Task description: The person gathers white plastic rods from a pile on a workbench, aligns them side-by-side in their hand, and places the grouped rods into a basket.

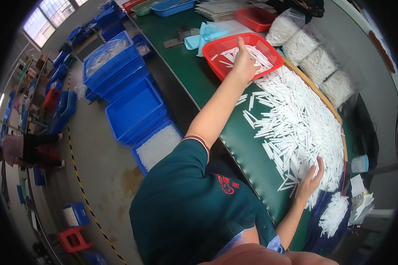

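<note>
My left hand (246, 64) reaches over the near rim into a red plastic basket (214, 66). Its thumb is stretched away from the other fingers, which are partly hidden among short white sticks (263, 57); I see nothing clearly gripped. The basket stands at the far end of a large heap of similar white sticks (309, 121), spread on the green table. At the heap's near end, my right hand (310, 182) rests against the sticks, thumb and fingers apart.
A wooden strip (314, 86) borders the heap, with bulging clear bags (320, 64) behind it. Another red basket (255, 19) and light-blue cloth (208, 35) lie farther along the table (172, 57). Blue crates (135, 108) stand on the floor at left; a person (24, 148) is farther off.
</note>
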### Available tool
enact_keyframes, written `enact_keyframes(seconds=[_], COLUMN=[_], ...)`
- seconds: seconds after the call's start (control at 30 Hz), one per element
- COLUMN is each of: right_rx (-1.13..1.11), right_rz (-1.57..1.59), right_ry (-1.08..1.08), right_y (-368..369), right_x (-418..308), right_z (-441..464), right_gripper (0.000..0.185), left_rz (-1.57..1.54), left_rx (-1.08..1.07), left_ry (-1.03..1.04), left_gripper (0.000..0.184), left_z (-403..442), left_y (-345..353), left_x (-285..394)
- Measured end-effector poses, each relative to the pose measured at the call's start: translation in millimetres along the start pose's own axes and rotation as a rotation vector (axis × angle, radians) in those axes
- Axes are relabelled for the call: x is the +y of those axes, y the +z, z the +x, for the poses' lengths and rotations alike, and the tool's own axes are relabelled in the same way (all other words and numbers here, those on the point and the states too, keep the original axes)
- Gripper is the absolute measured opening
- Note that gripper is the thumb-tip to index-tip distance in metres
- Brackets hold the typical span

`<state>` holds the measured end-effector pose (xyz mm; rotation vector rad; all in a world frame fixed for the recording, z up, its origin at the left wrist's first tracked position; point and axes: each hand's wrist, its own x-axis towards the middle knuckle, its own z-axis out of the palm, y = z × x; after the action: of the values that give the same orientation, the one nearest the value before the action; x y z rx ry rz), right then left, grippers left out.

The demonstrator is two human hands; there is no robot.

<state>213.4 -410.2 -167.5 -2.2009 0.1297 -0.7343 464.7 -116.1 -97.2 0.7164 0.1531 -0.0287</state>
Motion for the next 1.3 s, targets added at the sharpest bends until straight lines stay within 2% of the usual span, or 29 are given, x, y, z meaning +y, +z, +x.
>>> enact_keyframes(seconds=[0.07, 0.1, 0.13, 0.17, 0.2, 0.23, 0.27, 0.3, 0.33, 0.37, 0.4, 0.43, 0.57, 0.67, 0.73, 0.77, 0.83, 0.87, 0.93, 1.07, 1.13, 1.3], right_rx=[-0.015, -0.019, -0.023, -0.028, -0.044, -0.069, -0.081, -0.088, -0.105, -0.144, -0.181, -0.259, -0.331, -0.361, -0.343, -0.349, -0.315, -0.326, -0.325, -0.326, -0.321, -0.323], right_rz=[-0.009, 0.007, 0.029, 0.048, 0.053, 0.024, -0.06, -0.144, -0.129, -0.278, -0.419, -0.471, -0.565, -0.572, -0.563, -0.558, -0.522, -0.529, -0.524, -0.529, -0.519, -0.502], right_ry=[-0.007, -0.004, -0.002, 0.0, -0.003, -0.012, -0.047, -0.083, -0.101, -0.155, -0.216, -0.158, -0.145, -0.162, -0.186, -0.189, -0.223, -0.217, -0.223, -0.223, -0.238, -0.234], right_y=[0, 1, 3, 4, 4, 4, 6, 8, 7, 6, 9, 9, 13, 12, 14, 15, 16, 15, 15, 15, 16, 15], right_x=[-1, 1, 5, 7, 9, 8, 16, 25, 33, 41, 46, 48, 61, 67, 65, 68, 73, 68, 70, 63, 67, 64], right_z=[0, 0, -1, 0, 0, 1, 2, 4, 5, 6, 7, 8, 7, 11, 11, 11, 12, 12, 12, 13, 12, 14], right_gripper=[0.036, 0.036, 0.037, 0.037, 0.037, 0.04, 0.044, 0.049, 0.049, 0.055, 0.062, 0.076, 0.077, 0.075, 0.07, 0.07, 0.068, 0.066, 0.065, 0.064, 0.064, 0.063], left_rz=[0.075, 0.11, 0.2, 0.286, 0.404, 0.664, 0.927, 1.211, 1.428, 1.598, 1.682, 1.765, 1.848, 1.918, 2.009, 2.014, 2.067, 2.068, 2.02, 1.979, 2.112, 2.323], left_rx=[-0.093, -0.034, -0.219, -0.193, -0.406, -0.505, -0.753, -0.91, -0.982, -1.019, -1.005, -0.987, -0.933, -0.968, -0.958, -0.95, -0.971, -0.963, -0.956, -0.902, -0.981, -0.995], left_ry=[0.149, 0.179, 0.224, 0.243, 0.32, 0.271, 0.384, 0.365, 0.378, 0.481, 0.593, 0.705, 0.615, 0.601, 0.682, 0.676, 0.72, 0.716, 0.747, 0.833, 0.689, 0.725], left_gripper=[0.095, 0.09, 0.082, 0.076, 0.075, 0.078, 0.083, 0.097, 0.112, 0.123, 0.125, 0.128, 0.129, 0.124, 0.108, 0.108, 0.087, 0.087, 0.073, 0.066, 0.058, 0.041], left_z=[-14, -28, -4, -34, -32, -38, -37, -47, -54, -48, -40, -34, -28, -27, -26, -28, -32, -30, -26, -24, -23, -32], left_y=[-10, -4, -22, -3, -3, 6, 7, 16, 18, 13, 6, 4, 23, 32, 35, 36, 37, 35, 33, 32, 45, 63], left_x=[-6, -8, -29, -32, -53, -68, -89, -101, -124, -160, -191, -212, -232, -246, -256, -256, -255, -257, -262, -265, -264, -271])
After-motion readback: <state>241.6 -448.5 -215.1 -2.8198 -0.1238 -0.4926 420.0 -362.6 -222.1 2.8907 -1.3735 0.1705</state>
